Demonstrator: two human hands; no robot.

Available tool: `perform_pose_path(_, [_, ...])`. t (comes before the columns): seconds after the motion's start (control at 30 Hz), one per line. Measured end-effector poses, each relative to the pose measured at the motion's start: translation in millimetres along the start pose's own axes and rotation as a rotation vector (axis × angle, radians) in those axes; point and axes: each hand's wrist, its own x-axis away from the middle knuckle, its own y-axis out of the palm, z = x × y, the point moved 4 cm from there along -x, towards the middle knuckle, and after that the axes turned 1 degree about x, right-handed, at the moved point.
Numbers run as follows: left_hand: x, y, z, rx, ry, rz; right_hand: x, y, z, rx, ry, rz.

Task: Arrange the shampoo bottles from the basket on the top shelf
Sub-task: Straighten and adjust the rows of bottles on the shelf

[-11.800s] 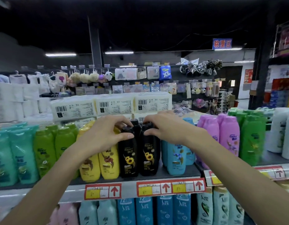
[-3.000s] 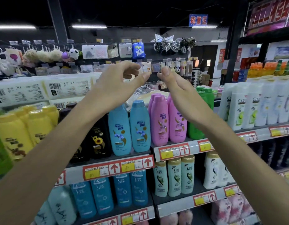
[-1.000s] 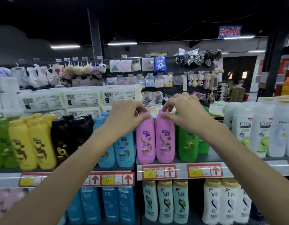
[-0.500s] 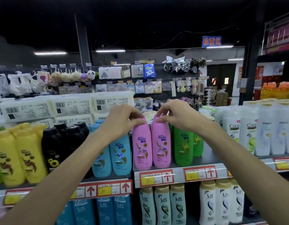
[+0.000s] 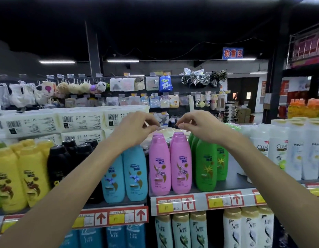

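Note:
Two pink shampoo bottles (image 5: pixel 170 165) stand upright side by side at the front of the top shelf (image 5: pixel 230 184), with more pink ones behind. My left hand (image 5: pixel 135 128) hovers just above the left pink cap, fingers loosely curled and holding nothing. My right hand (image 5: pixel 198 125) hovers above the right pink cap, also empty, fingers apart. Blue bottles (image 5: pixel 125 173) stand to the left of the pink pair, green bottles (image 5: pixel 208 163) to the right. No basket is in view.
Black bottles (image 5: pixel 65 158) and yellow bottles (image 5: pixel 21 174) fill the shelf's left part. White bottles (image 5: pixel 294 151) stand at the right. White wrapped packs (image 5: pixel 53 120) lie behind the shelf. A lower shelf holds pale green bottles (image 5: pixel 182 230) and blue ones.
Both hands have let go of the two pink bottle caps and lifted a little above them. The pink bottles stay standing on the shelf.

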Motion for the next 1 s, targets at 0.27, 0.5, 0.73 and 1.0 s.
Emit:
perform_pose_path(0.27, [-14,5,-13,0.077,0.068,-0.313,-29,2,7,0.046,-0.001,-0.403])
perform_pose_path(0.5, [-18,19,-16,0.015,0.081,-0.379,-42,12,6,0.078,-0.062,-0.51])
perform_pose_path(0.73, [-19,19,-17,0.04,0.102,-0.348,-47,15,6,0.098,-0.099,-0.494])
perform_pose_path(1.0, [-20,21,-19,0.031,0.082,-0.354,-46,16,4,0.097,-0.123,-0.487])
